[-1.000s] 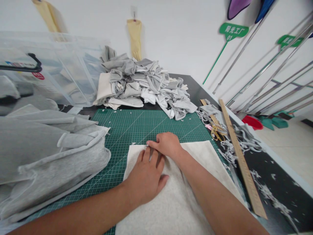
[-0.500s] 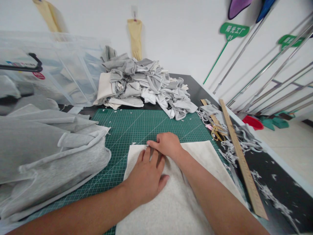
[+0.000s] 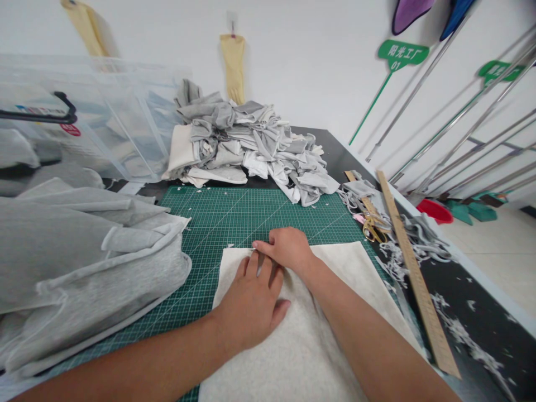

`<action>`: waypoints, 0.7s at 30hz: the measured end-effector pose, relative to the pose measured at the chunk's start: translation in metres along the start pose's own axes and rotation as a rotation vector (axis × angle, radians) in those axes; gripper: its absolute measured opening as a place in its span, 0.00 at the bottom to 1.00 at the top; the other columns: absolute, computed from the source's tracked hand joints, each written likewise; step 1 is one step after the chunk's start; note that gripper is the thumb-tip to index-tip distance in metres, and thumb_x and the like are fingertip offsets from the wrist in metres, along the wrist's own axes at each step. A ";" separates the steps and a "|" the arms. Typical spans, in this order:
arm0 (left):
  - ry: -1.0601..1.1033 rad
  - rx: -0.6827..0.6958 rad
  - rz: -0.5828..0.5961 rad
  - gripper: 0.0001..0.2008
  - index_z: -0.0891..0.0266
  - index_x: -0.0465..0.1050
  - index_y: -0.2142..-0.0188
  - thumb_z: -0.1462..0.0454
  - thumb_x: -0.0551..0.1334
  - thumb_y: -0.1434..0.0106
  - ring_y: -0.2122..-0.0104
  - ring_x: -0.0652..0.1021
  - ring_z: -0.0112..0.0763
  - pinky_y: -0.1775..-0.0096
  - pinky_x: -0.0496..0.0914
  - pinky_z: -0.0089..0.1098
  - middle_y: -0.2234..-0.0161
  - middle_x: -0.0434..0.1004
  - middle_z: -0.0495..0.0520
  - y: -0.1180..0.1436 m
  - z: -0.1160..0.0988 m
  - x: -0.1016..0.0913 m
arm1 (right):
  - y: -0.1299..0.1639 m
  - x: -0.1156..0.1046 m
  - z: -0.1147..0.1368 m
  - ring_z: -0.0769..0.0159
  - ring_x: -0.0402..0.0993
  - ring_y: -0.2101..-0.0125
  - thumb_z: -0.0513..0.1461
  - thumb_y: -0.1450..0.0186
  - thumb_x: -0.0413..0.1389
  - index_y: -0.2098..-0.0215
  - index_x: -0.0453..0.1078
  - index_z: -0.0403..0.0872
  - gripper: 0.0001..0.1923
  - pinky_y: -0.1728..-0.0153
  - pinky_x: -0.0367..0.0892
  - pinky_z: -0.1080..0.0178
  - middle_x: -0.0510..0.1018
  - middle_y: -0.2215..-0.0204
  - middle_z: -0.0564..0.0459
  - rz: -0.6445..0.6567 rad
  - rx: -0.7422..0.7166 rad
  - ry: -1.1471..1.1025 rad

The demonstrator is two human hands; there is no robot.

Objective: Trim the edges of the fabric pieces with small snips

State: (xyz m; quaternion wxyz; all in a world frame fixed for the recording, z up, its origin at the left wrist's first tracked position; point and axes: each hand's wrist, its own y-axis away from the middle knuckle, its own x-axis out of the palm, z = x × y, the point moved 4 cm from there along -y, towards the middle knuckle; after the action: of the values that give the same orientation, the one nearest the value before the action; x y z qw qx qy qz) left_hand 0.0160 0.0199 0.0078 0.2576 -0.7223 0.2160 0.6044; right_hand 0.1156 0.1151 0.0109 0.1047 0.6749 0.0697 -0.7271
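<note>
A cream-white piece of cloth [image 3: 288, 357] lies spread on the green cutting mat [image 3: 234, 212]. My left hand [image 3: 251, 301] rests flat on the cloth, fingers stretched toward its far edge and thumb out to the side. Just beyond those fingertips, my right hand [image 3: 288, 248] is curled closed at the cloth's far edge, its thumb pointing left. A tiny pale, shiny tip shows by that thumb; what the closed fingers hold is hidden. The two hands nearly meet, and the right forearm crosses the cloth.
Grey fabric [image 3: 104, 279] is heaped on the left. A pile of grey and white cloths [image 3: 251, 139] lies at the back beside a clear plastic bin [image 3: 125, 128]. On the right are a wooden ruler [image 3: 414, 268], gold-handled scissors [image 3: 371, 230] and fabric scraps [image 3: 464, 329].
Both hands and the cloth keep the same places relative to each other. The whole view has shifted very slightly.
</note>
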 end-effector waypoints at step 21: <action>0.008 -0.006 -0.004 0.29 0.65 0.59 0.41 0.50 0.51 0.35 0.40 0.55 0.60 0.44 0.53 0.56 0.39 0.53 0.68 0.000 0.001 0.002 | 0.001 -0.002 0.001 0.61 0.74 0.67 0.62 0.37 0.41 0.69 0.75 0.49 0.32 0.68 0.62 0.63 0.79 0.70 0.48 0.035 0.018 0.009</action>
State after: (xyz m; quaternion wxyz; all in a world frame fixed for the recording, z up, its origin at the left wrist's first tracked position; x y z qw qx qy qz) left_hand 0.0159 0.0208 0.0054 0.2556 -0.7259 0.2139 0.6017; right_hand 0.1149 0.1139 0.0127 0.1111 0.6803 0.0518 -0.7226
